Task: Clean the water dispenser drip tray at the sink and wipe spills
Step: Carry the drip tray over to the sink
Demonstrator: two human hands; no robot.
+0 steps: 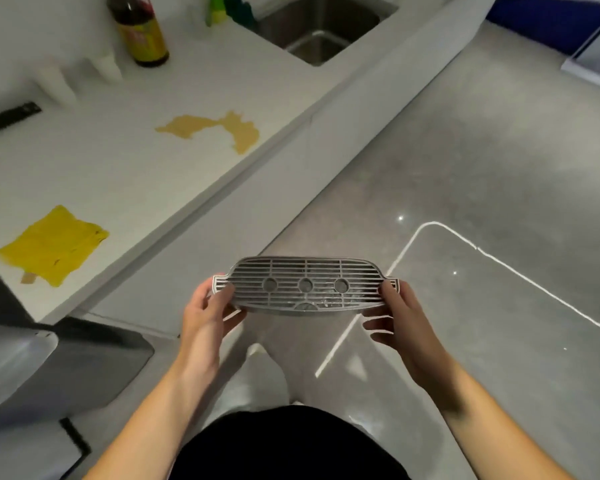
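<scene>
The left hand (207, 313) and right hand (400, 317) each pinch one end of the grey drip tray (305, 285), thumbs on top, fingers beneath, the right hand's lower fingers hanging loose; the tray sits level in the air above the floor (482, 168), well apart from the counter (125, 174); wet patches seem to glisten on its grille, so a tilt in carrying would likely drip onto the floor, and so light a hold at the narrow ends could slip; farther off lie a yellow cloth (54, 245), a tan spill (219, 129), a dark bottle (141, 32) and the sink (323, 29).
</scene>
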